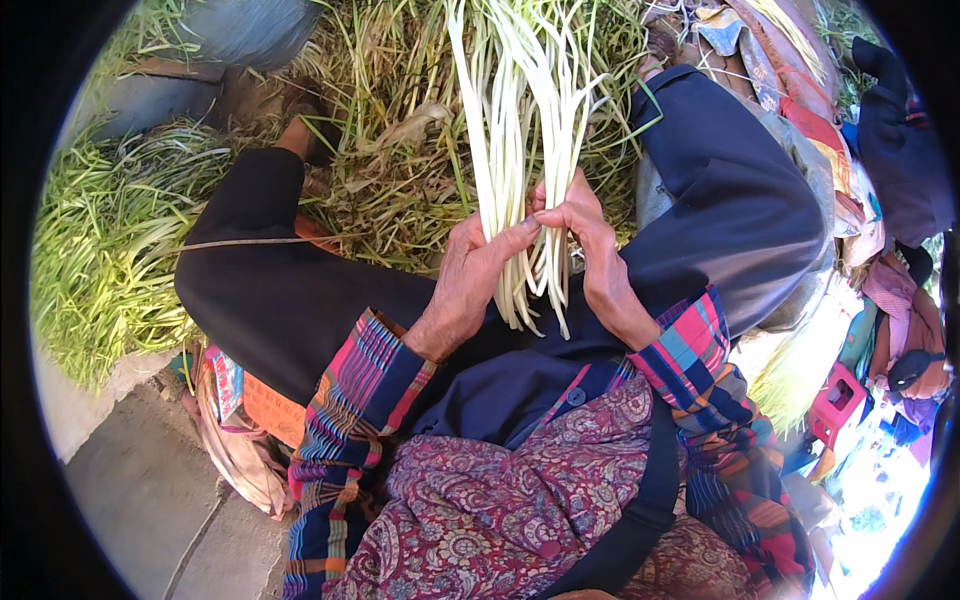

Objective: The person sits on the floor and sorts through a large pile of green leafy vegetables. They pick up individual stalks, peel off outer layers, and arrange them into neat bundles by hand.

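Both hands hold long, pale stalks, which look like garlic scapes or blanched chives. The thicker bundle of stalks [496, 142] is in my left hand [472, 270], whose thumb lies across it. A second, smaller bundle of stalks [556, 142] passes through my right hand [592, 240]. The thumbs meet between the two bundles, just above my lap. Stalk ends hang below the hands, while the upper lengths run out past the top of the view. Some fingers are hidden behind the stalks.
Loose green and yellowed leaves [390, 172] cover the ground between my legs. A large heap of green leaves [112, 240] lies at left, beside concrete paving [142, 465]. Pale stalks [802, 360] lie at right near a pink plastic stool [836, 405]. Another person's dark-clothed leg [900, 157] shows at far right.
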`<state>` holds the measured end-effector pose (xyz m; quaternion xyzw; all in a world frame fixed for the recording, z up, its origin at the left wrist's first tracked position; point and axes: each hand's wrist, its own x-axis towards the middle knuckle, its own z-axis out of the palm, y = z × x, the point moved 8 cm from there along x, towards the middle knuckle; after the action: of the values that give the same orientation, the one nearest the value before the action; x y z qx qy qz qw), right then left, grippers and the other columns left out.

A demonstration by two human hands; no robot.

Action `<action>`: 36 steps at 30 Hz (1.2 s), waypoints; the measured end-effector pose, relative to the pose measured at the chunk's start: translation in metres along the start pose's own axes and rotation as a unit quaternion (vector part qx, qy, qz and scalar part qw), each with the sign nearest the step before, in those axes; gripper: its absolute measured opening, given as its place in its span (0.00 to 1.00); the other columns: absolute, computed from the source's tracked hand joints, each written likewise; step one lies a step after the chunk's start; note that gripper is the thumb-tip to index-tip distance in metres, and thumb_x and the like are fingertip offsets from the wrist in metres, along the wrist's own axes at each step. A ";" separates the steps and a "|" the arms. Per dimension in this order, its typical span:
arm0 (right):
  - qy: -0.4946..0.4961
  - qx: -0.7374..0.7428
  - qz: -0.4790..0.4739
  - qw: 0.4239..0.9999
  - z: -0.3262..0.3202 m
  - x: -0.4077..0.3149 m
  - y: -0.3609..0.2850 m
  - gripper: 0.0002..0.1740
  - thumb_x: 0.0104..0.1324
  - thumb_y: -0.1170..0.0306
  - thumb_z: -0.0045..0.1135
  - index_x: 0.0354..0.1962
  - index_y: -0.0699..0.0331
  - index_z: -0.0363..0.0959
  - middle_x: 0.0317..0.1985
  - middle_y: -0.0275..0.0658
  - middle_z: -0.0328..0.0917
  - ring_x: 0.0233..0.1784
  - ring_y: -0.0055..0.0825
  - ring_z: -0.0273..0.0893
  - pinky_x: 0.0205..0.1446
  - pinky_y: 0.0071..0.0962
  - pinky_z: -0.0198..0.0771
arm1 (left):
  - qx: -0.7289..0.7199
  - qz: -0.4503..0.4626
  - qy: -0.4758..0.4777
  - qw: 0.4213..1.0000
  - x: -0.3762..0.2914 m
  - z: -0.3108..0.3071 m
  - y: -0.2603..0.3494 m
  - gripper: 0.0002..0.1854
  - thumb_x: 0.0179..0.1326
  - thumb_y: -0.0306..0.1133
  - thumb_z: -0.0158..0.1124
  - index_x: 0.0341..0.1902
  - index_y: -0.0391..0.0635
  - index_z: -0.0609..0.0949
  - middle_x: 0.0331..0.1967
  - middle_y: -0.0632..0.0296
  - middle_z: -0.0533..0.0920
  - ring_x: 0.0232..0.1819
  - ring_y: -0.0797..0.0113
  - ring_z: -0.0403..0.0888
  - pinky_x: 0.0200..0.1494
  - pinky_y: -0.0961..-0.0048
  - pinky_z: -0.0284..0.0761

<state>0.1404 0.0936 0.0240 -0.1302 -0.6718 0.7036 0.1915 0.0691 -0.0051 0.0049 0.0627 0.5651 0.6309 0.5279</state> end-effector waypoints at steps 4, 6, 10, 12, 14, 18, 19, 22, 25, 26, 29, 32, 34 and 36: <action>-0.023 -0.044 -0.085 0.995 0.007 0.009 0.001 0.17 0.70 0.68 0.44 0.53 0.64 0.68 0.63 0.55 0.61 0.68 0.47 0.61 0.69 0.35 0.55 | 0.014 -0.009 -0.020 1.000 0.002 -0.006 0.000 0.18 0.68 0.37 0.60 0.53 0.36 0.79 0.41 0.65 0.83 0.39 0.79 0.79 0.43 0.78 0.75; -0.014 -0.093 -0.138 0.986 0.011 0.009 -0.003 0.19 0.69 0.69 0.45 0.56 0.64 0.67 0.61 0.54 0.64 0.68 0.46 0.61 0.71 0.35 0.54 | 0.017 -0.014 -0.021 1.000 0.002 -0.009 0.000 0.17 0.68 0.37 0.61 0.52 0.36 0.80 0.41 0.65 0.84 0.39 0.79 0.80 0.44 0.78 0.76; 0.031 0.198 0.022 0.979 0.009 0.002 0.018 0.17 0.67 0.71 0.46 0.52 0.68 0.68 0.60 0.50 0.65 0.67 0.41 0.62 0.70 0.33 0.54 | -0.034 -0.020 -0.007 0.999 0.002 -0.007 -0.004 0.16 0.67 0.34 0.62 0.52 0.36 0.80 0.41 0.64 0.84 0.40 0.77 0.81 0.44 0.78 0.77; 0.031 0.095 0.043 0.994 0.006 -0.001 0.016 0.16 0.66 0.70 0.45 0.50 0.69 0.69 0.60 0.48 0.65 0.66 0.37 0.63 0.70 0.31 0.55 | -0.043 -0.016 -0.003 0.999 0.001 -0.004 -0.005 0.15 0.66 0.33 0.63 0.52 0.36 0.80 0.41 0.63 0.84 0.40 0.77 0.81 0.44 0.78 0.77; 0.028 0.057 0.052 0.997 0.004 -0.005 0.012 0.15 0.66 0.70 0.45 0.47 0.70 0.70 0.58 0.46 0.65 0.64 0.34 0.64 0.67 0.29 0.58 | -0.049 -0.036 0.006 0.998 -0.002 -0.003 -0.009 0.14 0.66 0.32 0.63 0.51 0.37 0.80 0.38 0.66 0.83 0.37 0.79 0.79 0.41 0.79 0.76; 0.011 0.098 0.161 0.982 0.004 -0.019 0.024 0.10 0.64 0.69 0.50 0.42 0.63 0.69 0.52 0.49 0.67 0.53 0.42 0.66 0.59 0.37 0.60 | -0.066 -0.083 0.023 0.994 -0.007 -0.005 -0.013 0.14 0.69 0.37 0.60 0.48 0.38 0.81 0.36 0.66 0.82 0.35 0.80 0.78 0.40 0.79 0.76; -0.005 0.068 0.160 0.985 0.008 -0.017 0.027 0.10 0.63 0.69 0.50 0.41 0.62 0.68 0.51 0.50 0.67 0.51 0.44 0.66 0.58 0.39 0.60 | -0.086 -0.082 0.021 0.993 -0.007 -0.005 -0.013 0.14 0.70 0.38 0.59 0.47 0.38 0.81 0.36 0.66 0.83 0.34 0.80 0.78 0.40 0.79 0.76; -0.029 -0.123 -0.033 0.991 0.012 -0.012 0.005 0.10 0.61 0.67 0.51 0.40 0.61 0.67 0.50 0.53 0.66 0.49 0.51 0.64 0.54 0.43 0.58 | -0.064 -0.073 0.023 0.995 -0.007 -0.007 -0.012 0.18 0.72 0.41 0.56 0.54 0.38 0.78 0.43 0.64 0.82 0.41 0.77 0.79 0.47 0.75 0.77; -0.083 -0.252 -0.149 0.953 0.021 -0.017 -0.010 0.10 0.61 0.68 0.50 0.41 0.60 0.68 0.48 0.54 0.63 0.50 0.54 0.62 0.50 0.42 0.58 | -0.057 -0.063 0.001 0.996 -0.007 -0.003 -0.014 0.21 0.71 0.42 0.56 0.58 0.37 0.75 0.48 0.63 0.81 0.46 0.76 0.78 0.51 0.75 0.76; -0.108 -0.257 -0.122 0.952 0.022 -0.020 -0.009 0.10 0.61 0.69 0.50 0.42 0.60 0.69 0.48 0.54 0.61 0.50 0.54 0.62 0.50 0.42 0.58 | -0.060 -0.068 -0.012 0.996 -0.008 0.001 -0.016 0.22 0.71 0.43 0.56 0.58 0.37 0.75 0.47 0.63 0.81 0.46 0.77 0.77 0.51 0.75 0.75; -0.173 -0.255 -0.068 0.949 0.026 -0.025 -0.005 0.12 0.63 0.68 0.51 0.45 0.59 0.72 0.47 0.53 0.57 0.53 0.52 0.61 0.51 0.40 0.59 | -0.063 -0.053 -0.013 0.997 -0.008 0.001 -0.015 0.23 0.69 0.40 0.59 0.60 0.36 0.74 0.49 0.60 0.81 0.48 0.74 0.80 0.52 0.73 0.76; -0.190 -0.227 -0.093 0.951 0.027 -0.023 -0.009 0.15 0.66 0.65 0.52 0.50 0.58 0.70 0.49 0.51 0.58 0.55 0.48 0.62 0.54 0.36 0.61 | -0.090 -0.118 -0.031 0.989 -0.009 0.003 -0.020 0.23 0.66 0.35 0.64 0.60 0.35 0.73 0.48 0.59 0.82 0.47 0.72 0.82 0.50 0.74 0.78; -0.160 -0.036 0.050 0.985 0.019 -0.018 0.013 0.16 0.69 0.66 0.51 0.53 0.57 0.69 0.52 0.50 0.58 0.56 0.44 0.62 0.56 0.33 0.62 | -0.093 -0.110 -0.036 0.989 -0.009 0.002 -0.015 0.20 0.66 0.34 0.63 0.56 0.33 0.74 0.41 0.57 0.83 0.38 0.70 0.84 0.42 0.74 0.81; -0.167 0.054 0.123 0.977 0.016 -0.023 0.029 0.17 0.70 0.72 0.46 0.56 0.56 0.67 0.59 0.51 0.56 0.55 0.40 0.64 0.54 0.31 0.64 | -0.109 -0.084 -0.026 0.990 -0.009 0.001 -0.009 0.18 0.66 0.32 0.62 0.53 0.32 0.75 0.35 0.54 0.84 0.29 0.66 0.85 0.34 0.72 0.84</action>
<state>0.1509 0.0680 -0.0055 -0.0824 -0.6344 0.7686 -0.0044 0.0791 -0.0130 0.0028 -0.0268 0.4824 0.6406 0.5968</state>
